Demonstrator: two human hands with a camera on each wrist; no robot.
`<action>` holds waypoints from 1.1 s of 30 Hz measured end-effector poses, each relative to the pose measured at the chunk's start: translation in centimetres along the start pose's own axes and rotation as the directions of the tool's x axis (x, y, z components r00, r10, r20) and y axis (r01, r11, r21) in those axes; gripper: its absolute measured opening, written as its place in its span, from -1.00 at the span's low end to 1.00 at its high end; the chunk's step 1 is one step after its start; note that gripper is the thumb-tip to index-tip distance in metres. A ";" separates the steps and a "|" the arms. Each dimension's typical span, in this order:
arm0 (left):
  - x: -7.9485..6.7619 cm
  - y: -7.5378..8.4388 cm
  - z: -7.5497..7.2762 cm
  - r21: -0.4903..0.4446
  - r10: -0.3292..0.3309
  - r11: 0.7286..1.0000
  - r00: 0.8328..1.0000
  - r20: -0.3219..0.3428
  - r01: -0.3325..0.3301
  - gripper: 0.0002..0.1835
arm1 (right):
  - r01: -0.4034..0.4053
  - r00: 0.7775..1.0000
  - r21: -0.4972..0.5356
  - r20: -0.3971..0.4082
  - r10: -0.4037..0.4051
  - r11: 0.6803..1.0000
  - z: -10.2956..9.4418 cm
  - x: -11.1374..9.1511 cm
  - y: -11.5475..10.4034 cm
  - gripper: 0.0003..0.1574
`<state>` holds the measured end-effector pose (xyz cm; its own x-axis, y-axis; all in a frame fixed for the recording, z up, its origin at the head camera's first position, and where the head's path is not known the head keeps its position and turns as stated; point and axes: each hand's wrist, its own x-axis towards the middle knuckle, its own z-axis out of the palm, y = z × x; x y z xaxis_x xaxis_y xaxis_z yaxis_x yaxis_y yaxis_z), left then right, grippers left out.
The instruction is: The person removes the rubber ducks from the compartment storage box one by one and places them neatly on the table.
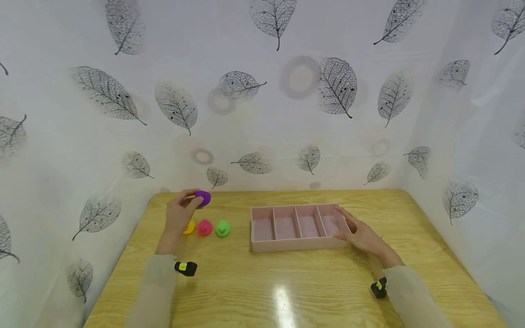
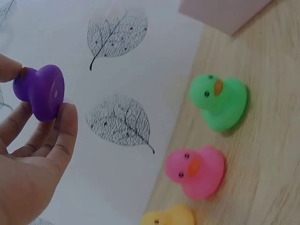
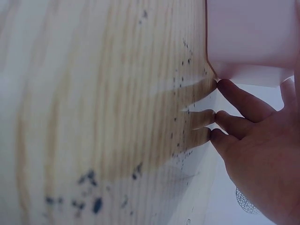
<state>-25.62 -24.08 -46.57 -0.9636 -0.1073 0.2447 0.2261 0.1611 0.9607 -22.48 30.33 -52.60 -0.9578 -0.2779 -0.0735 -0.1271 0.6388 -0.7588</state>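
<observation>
My left hand (image 1: 179, 216) pinches a purple rubber duck (image 1: 203, 199) above the back left of the table. In the left wrist view the purple duck (image 2: 44, 91) is tipped on its side, its flat base showing, between thumb and fingertips. Below that hand stand a yellow duck (image 1: 189, 227), a pink duck (image 1: 204, 228) and a green duck (image 1: 223, 228) in a row. My right hand (image 1: 362, 234) holds the right end of a pink divided box (image 1: 299, 245), thumb over the front rim. Fingertips (image 3: 224, 84) reach down beside the box wall in the right wrist view.
The box has several compartments side by side, parted by thin walls (image 1: 298, 223). It stands on a wood-grain table (image 1: 229, 282). White leaf-print sheeting (image 1: 262, 127) rises behind the table and along both sides.
</observation>
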 end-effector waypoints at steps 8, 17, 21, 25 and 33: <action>-0.3 -0.4 -2.5 0.008 -0.022 1.000 0.999 -0.041 0.022 -0.61 | 0.006 1.000 -0.013 -0.005 -0.006 1.000 0.0 -0.1 0.2 0.11; -0.7 -1.8 -4.4 0.029 -0.041 0.999 0.996 -0.076 0.043 -0.60 | 0.005 1.000 -0.006 0.000 -0.005 1.000 0.0 0.0 0.1 0.12; -1.0 -2.4 -5.1 0.080 -0.052 0.995 0.993 -0.103 0.060 -0.60 | 0.000 1.000 -0.002 0.001 0.000 1.000 -0.1 0.0 0.1 0.12; -1.3 -2.9 -5.9 0.158 -0.064 0.984 0.989 -0.131 0.084 -0.59 | -0.002 1.000 -0.005 0.001 0.002 1.000 -0.1 0.1 0.1 0.12; -1.8 -3.4 -7.1 0.180 -0.099 0.975 0.983 -0.155 0.127 -0.56 | -0.003 1.000 -0.007 0.006 0.004 1.000 0.0 -0.1 -0.1 0.11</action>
<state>-23.68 -31.41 -49.31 -0.9475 -0.2736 0.1654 0.0725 0.3201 0.9446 -22.40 30.29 -52.48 -0.9567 -0.2798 -0.0800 -0.1257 0.6450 -0.7538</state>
